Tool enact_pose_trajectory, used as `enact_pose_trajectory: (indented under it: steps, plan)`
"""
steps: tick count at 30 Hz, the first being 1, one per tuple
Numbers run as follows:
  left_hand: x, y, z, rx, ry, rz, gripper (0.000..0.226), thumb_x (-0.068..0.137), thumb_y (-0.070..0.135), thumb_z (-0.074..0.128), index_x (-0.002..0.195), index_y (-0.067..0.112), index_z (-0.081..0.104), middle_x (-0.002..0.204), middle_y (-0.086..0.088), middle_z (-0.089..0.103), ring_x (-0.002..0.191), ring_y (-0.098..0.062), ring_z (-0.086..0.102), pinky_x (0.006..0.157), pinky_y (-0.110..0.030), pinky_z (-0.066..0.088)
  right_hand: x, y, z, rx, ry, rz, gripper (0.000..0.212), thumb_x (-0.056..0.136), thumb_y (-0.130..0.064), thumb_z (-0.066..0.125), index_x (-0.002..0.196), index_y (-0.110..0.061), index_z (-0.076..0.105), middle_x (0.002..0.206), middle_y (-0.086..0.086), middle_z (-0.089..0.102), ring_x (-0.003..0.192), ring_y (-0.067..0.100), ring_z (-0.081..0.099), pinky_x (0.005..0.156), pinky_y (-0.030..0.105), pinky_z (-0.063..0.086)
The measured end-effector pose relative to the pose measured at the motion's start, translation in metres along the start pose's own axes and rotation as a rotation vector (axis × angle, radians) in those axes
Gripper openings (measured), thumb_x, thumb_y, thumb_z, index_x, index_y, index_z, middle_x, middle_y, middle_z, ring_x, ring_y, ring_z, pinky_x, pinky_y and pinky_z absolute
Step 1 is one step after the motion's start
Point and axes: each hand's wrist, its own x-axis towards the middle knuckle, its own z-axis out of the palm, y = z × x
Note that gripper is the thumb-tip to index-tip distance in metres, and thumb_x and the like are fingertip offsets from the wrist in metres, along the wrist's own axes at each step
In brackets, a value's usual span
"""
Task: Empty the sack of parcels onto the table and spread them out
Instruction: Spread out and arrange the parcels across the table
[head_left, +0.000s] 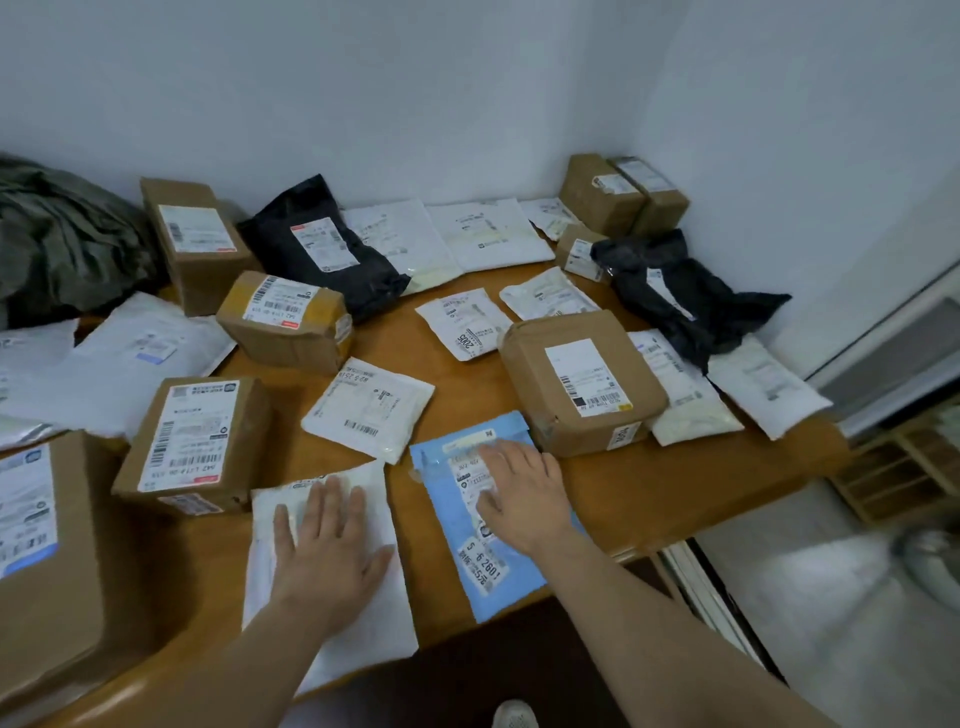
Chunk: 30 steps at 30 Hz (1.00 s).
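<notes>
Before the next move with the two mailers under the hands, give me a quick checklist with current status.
1. Left hand flat on the white mailer: ok.
2. Right hand flat on the blue mailer: ok.
3. Both mailers fully on the table: not ok, their near ends overhang the edge.
4. Sack emptied: cannot tell, it lies crumpled at the far left.
5. Parcels spread without overlap: not ok, the black bag at the right lies partly over a white packet.
</notes>
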Motion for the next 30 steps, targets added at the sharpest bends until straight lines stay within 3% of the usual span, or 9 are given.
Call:
enact_pose_trajectory:
  steps: [1,3,7,9,11,16,19,23,30]
  plan:
    - [0.002,0.006,-0.006,-0.012,0.048,0.074,0.095,0.083,0.074,-0.005,0.151,0.016,0.023,0.155,-0.009,-0.002,0.147,-0.027,0.01,0.112,-0.042,-0.021,0.002,0.006,-0.006,-0.002,0.106,0.008,0.06,0.078,-0.036,0.032,0.132,-0.021,0.053,0.137,0.006,0.052,0.125,0.027,0.05,0.101,0.045,0.039]
    - [0.008,0.027,-0.012,-0.068,0.031,0.277,0.108,0.068,0.083,-0.015,0.153,0.021,0.009,0.153,-0.001,-0.012,0.145,-0.02,-0.006,0.115,-0.031,-0.014,0.012,0.025,-0.02,-0.013,0.188,0.098,0.048,0.075,-0.031,0.054,0.121,-0.02,0.061,0.127,0.008,0.06,0.115,0.031,0.059,0.091,0.049,0.048]
    - [0.016,0.09,-0.015,-0.179,-0.157,0.393,0.098,0.066,0.087,0.007,0.149,0.038,-0.013,0.152,0.011,-0.03,0.14,-0.013,-0.03,0.119,-0.032,0.004,0.034,0.073,-0.041,-0.044,-0.034,0.224,0.07,0.093,-0.056,0.04,0.151,-0.024,0.017,0.16,0.005,0.012,0.148,0.029,0.005,0.113,0.061,0.0]
    - [0.026,0.113,-0.012,-0.153,-0.242,0.342,0.085,0.082,0.078,0.024,0.148,0.041,-0.014,0.155,0.008,-0.029,0.142,-0.016,-0.028,0.12,-0.037,0.008,0.036,0.09,-0.042,-0.128,-0.02,0.221,0.063,0.091,-0.058,0.036,0.144,-0.023,0.034,0.15,0.005,0.035,0.141,0.028,0.026,0.11,0.065,0.005]
    - [0.035,0.125,-0.014,-0.146,-0.292,0.274,0.08,0.089,0.066,0.036,0.149,0.041,-0.01,0.156,0.006,-0.026,0.144,-0.019,-0.024,0.119,-0.04,0.008,0.032,0.099,-0.04,-0.188,0.127,0.193,0.054,0.082,-0.058,0.04,0.112,-0.018,0.063,0.113,0.006,0.063,0.11,0.029,0.058,0.104,0.063,0.028]
    - [0.051,0.134,-0.04,-0.176,-0.126,0.195,0.061,0.093,0.052,0.037,0.148,0.032,0.022,0.158,0.004,0.013,0.145,-0.019,0.017,0.113,-0.033,0.027,0.053,0.104,-0.046,-0.121,0.339,0.104,0.048,0.079,-0.056,0.038,0.081,-0.016,0.064,0.079,0.005,0.063,0.077,0.026,0.058,0.081,0.04,0.03]
    - [0.059,0.118,-0.064,-0.216,0.047,0.022,0.068,0.087,0.058,0.021,0.147,0.027,0.026,0.155,0.002,0.02,0.143,-0.019,0.02,0.115,-0.032,0.02,0.088,0.071,-0.063,-0.015,0.332,-0.072,0.038,0.074,-0.045,0.042,0.087,-0.017,0.064,0.083,0.003,0.062,0.078,0.025,0.059,0.079,0.037,0.031]
    - [0.066,0.064,-0.088,-0.216,0.199,-0.335,0.059,0.097,0.043,0.038,0.151,0.028,0.019,0.16,-0.001,0.009,0.148,-0.022,0.003,0.119,-0.045,0.005,0.126,0.012,-0.075,0.092,0.185,-0.243,0.041,0.084,-0.037,0.051,0.121,-0.019,0.054,0.121,0.005,0.054,0.111,0.026,0.054,0.1,0.04,0.029]
    - [0.073,-0.052,-0.109,-0.274,0.125,-0.753,0.087,0.088,0.053,0.053,0.153,0.025,0.002,0.16,-0.01,-0.005,0.147,-0.035,-0.008,0.115,-0.06,0.008,0.201,-0.095,-0.078,0.241,-0.001,-0.312,0.073,0.087,-0.038,0.063,0.146,-0.018,0.024,0.151,0.01,0.025,0.137,0.028,0.032,0.111,0.04,0.032]
